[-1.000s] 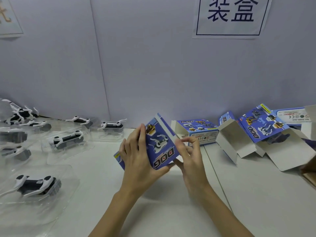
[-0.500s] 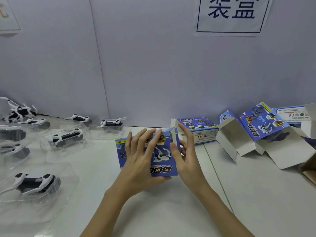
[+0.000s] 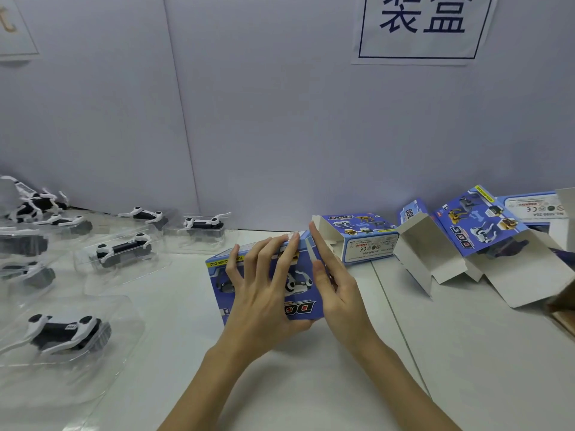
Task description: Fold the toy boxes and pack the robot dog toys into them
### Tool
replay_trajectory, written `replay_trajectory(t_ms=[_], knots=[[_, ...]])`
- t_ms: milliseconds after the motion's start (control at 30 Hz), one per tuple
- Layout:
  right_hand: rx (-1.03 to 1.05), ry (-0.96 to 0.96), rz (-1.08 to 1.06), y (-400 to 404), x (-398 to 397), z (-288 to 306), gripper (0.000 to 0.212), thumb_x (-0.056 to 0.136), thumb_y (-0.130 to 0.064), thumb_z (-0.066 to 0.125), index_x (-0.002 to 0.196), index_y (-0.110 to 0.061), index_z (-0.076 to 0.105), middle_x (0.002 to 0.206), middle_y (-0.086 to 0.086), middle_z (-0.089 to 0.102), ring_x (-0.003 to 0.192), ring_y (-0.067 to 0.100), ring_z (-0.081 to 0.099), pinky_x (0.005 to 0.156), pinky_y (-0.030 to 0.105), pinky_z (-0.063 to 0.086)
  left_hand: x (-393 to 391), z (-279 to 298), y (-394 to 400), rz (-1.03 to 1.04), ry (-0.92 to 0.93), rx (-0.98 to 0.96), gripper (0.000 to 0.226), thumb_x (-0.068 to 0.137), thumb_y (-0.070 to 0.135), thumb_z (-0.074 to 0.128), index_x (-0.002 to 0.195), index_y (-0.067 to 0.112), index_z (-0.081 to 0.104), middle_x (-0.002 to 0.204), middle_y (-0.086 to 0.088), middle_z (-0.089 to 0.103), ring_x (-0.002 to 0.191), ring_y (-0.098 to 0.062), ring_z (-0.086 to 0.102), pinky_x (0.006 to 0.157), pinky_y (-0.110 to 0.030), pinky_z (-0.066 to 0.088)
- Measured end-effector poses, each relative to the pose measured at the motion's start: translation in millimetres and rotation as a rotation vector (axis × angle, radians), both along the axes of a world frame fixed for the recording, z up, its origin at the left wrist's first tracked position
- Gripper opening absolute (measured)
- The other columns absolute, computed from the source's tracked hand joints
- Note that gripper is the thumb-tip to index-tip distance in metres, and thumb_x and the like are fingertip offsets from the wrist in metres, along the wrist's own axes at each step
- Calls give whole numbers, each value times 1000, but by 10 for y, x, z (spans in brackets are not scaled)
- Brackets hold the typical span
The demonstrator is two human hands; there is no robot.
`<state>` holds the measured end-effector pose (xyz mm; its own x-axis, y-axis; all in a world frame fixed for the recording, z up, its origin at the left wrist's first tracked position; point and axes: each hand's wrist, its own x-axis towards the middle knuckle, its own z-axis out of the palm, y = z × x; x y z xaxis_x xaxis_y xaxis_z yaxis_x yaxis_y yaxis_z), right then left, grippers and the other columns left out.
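Near the middle of the tabletop (image 3: 311, 384), toward its back edge, a blue toy box (image 3: 298, 275) stands with its printed "DOG" face turned up toward the camera. The left hand (image 3: 264, 293) lies over that face with fingers spread and straight, thumb tucked under the near lower edge — it holds the box from the front. The right hand (image 3: 336, 284) presses flat against the box's right end, fingers straight and together, pointing toward the back wall (image 3: 280, 119).

Just behind the right hand a second box (image 3: 364, 237) lies on its side with an end flap open. Further right, by the back right corner, an unfolded box (image 3: 479, 241) sprawls with white inner flaps showing, and another carton (image 3: 535, 206) sits behind it.

Along the left side of the tabletop, robot dog toys rest in clear plastic trays: one near the left front (image 3: 65, 332), one further back (image 3: 123, 248), one by the wall (image 3: 203, 225), and more clustered at the far left edge (image 3: 31, 209) — well apart from the hands.

A paper sign (image 3: 423, 26) with dark characters hangs on the wall above.
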<state>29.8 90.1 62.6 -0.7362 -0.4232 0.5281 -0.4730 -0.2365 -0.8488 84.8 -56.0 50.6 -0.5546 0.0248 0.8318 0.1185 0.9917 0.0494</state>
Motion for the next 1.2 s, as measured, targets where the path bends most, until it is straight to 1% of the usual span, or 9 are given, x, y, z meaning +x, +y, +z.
replay_trajectory(t_ms=[200,367,433,533,667,733,900,1033,1200], knots=[[22,-7,32,19,9,16,48,107,-32,47,150,-52,46,140,-10,59,129,20,62,88,34,62,-2,-10,2,10,16,1,115,66,70,73,160,22,27,155,-4,37,144,-29,36,118,-68,22],[53,11,59,14,18,-12,50,109,-28,40,158,-41,39,148,-2,46,133,10,58,92,23,57,13,2,20,9,42,14,110,66,65,72,158,21,32,154,-2,39,143,-29,38,115,-69,24],[73,15,83,4,21,-16,51,110,-29,36,159,-43,34,157,-6,36,139,8,51,98,25,55,22,18,25,6,40,20,107,68,66,71,158,21,33,154,-2,41,143,-28,38,114,-70,25],[83,30,97,17,32,17,50,113,-29,35,158,-50,31,167,-12,25,151,8,36,109,36,52,50,68,3,-24,53,25,106,70,68,72,158,22,33,157,-4,42,144,-29,38,112,-70,28],[-4,60,42,97,47,108,50,106,-33,50,155,-43,43,163,-13,37,150,17,40,91,43,62,111,144,-56,-60,136,159,97,76,78,69,157,40,34,160,-6,39,142,-31,41,111,-60,30],[-10,48,39,95,69,138,50,104,-37,53,153,-44,46,160,-14,42,149,21,42,87,47,64,134,164,-41,-43,154,147,87,78,82,64,153,47,38,159,-8,40,141,-32,41,109,-57,31],[-38,13,104,69,111,132,51,105,-37,50,156,-40,43,156,-11,50,142,23,51,88,40,63,112,156,16,-1,123,113,78,81,82,58,149,46,46,160,-8,39,143,-30,39,109,-57,30],[-33,-12,80,99,98,147,51,104,-32,51,155,-32,46,154,-5,53,139,26,54,90,46,63,102,132,16,1,122,99,79,79,82,62,148,47,45,159,-10,39,143,-32,39,110,-60,30],[-42,0,34,154,79,210,37,101,-28,58,138,-25,57,140,-6,63,130,26,62,83,49,65,107,128,3,-78,144,55,83,76,78,70,148,46,44,159,-11,38,144,-29,35,112,-55,30]])
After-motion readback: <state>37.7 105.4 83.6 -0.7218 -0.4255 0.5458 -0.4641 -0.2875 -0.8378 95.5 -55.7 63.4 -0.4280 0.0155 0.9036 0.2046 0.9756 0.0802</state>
